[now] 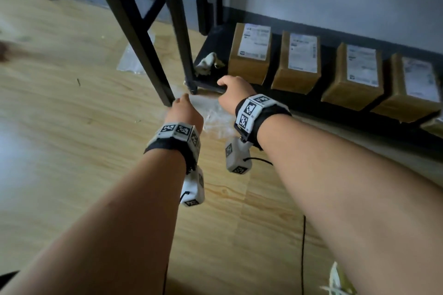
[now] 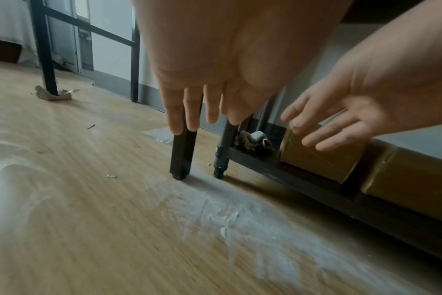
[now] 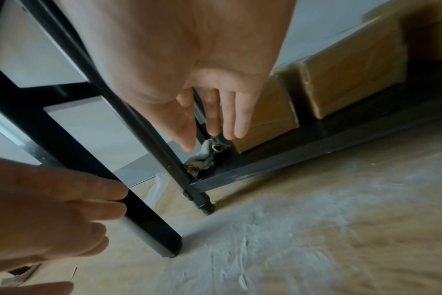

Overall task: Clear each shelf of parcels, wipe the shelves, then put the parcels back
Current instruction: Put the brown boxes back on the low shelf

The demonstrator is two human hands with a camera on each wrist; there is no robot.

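Note:
Several brown parcels with white labels stand in a row on the black bottom shelf; the leftmost parcel is nearest my hands. A crumpled grey-white rag lies at the shelf's left end, beside the rack's corner post. My right hand hovers at the shelf's front edge, just right of the rag, with its fingers straight and empty. My left hand hangs lower, over the floor, with its fingers straight and holding nothing. In the left wrist view the right hand spreads in front of the leftmost parcel.
A second black frame's leg stands on the wooden floor just left of my left hand. A clear plastic sheet lies behind it. White dusty smears mark the floor below my hands. A shoe shows at the bottom right.

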